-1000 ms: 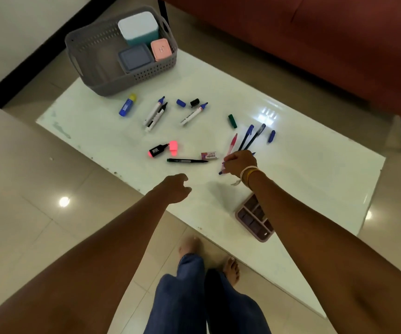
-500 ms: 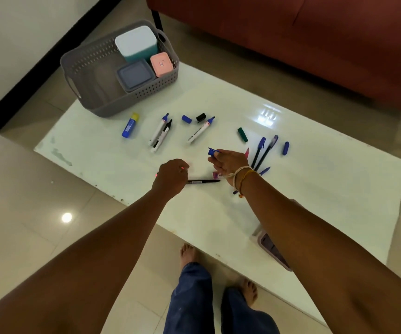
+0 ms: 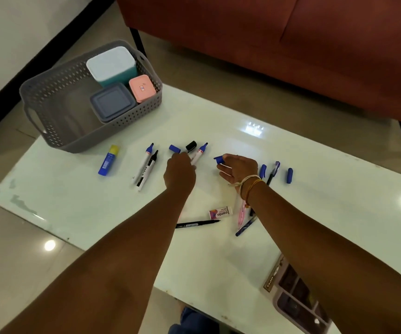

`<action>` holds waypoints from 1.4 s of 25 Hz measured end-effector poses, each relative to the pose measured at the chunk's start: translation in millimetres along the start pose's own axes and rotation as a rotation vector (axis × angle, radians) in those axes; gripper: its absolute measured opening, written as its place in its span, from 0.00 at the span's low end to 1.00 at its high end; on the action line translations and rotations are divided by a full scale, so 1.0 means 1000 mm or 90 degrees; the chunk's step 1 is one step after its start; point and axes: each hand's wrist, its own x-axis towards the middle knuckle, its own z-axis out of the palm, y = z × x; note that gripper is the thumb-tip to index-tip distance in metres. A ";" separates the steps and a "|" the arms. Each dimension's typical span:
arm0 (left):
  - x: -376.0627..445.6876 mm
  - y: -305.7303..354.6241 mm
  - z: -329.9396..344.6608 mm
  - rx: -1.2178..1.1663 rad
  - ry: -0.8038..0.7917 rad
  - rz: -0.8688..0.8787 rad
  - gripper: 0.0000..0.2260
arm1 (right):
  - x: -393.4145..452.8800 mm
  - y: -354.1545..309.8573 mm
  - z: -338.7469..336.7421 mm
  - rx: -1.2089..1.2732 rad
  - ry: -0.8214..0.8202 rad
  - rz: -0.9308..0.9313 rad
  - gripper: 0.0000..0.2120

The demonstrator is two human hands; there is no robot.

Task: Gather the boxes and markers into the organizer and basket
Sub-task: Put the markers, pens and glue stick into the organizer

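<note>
A grey basket [image 3: 50, 97] at the table's far left holds a teal box [image 3: 111, 65], a pink box [image 3: 142, 88] and a grey-blue box [image 3: 112, 102]. My left hand [image 3: 179, 173] curls its fingers round the lower end of a white marker with a blue tip [image 3: 200, 152]. To its right, my right hand [image 3: 239, 168] pinches a small blue cap [image 3: 218, 159] above the table. Two more white markers [image 3: 145, 165] lie to the left. The mauve organizer [image 3: 298, 302] sits at the near right edge, mostly hidden by my right arm.
Loose on the white table [image 3: 339, 201]: a blue glue stick [image 3: 108, 160], a blue cap [image 3: 174, 148], a black cap [image 3: 191, 145], a black pen [image 3: 197, 224], an eraser [image 3: 220, 212], pink and blue pens [image 3: 243, 220], more caps [image 3: 289, 175]. A red sofa [image 3: 291, 44] stands behind.
Both hands have moved toward the far side of the table. My right hand carried the blue cap along. My left hand left the pink highlighter's spot and closed on the white marker.
</note>
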 end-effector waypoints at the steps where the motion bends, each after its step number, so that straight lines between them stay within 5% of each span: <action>1: -0.001 0.003 0.001 -0.030 0.007 -0.013 0.11 | 0.000 -0.006 0.002 0.026 0.009 0.014 0.06; 4: -0.014 0.011 -0.002 -0.164 0.006 0.005 0.09 | -0.001 -0.023 0.004 0.038 0.043 -0.034 0.04; 8: -0.035 0.015 -0.015 -0.127 -0.017 0.099 0.09 | -0.008 -0.041 0.004 0.048 0.085 -0.099 0.06; 17: -0.049 0.034 -0.031 -0.178 -0.054 0.118 0.09 | -0.032 -0.036 -0.011 -0.120 0.013 -0.196 0.13; 21: -0.053 0.052 -0.039 -0.255 -0.103 0.152 0.11 | -0.047 -0.029 -0.031 0.014 -0.035 -0.161 0.15; 28: -0.101 0.072 -0.043 -0.477 -0.237 0.008 0.10 | -0.083 -0.024 -0.067 0.136 -0.060 -0.160 0.17; 35: -0.193 0.097 -0.010 -0.460 -0.245 0.021 0.11 | -0.137 -0.007 -0.151 0.038 -0.101 -0.173 0.17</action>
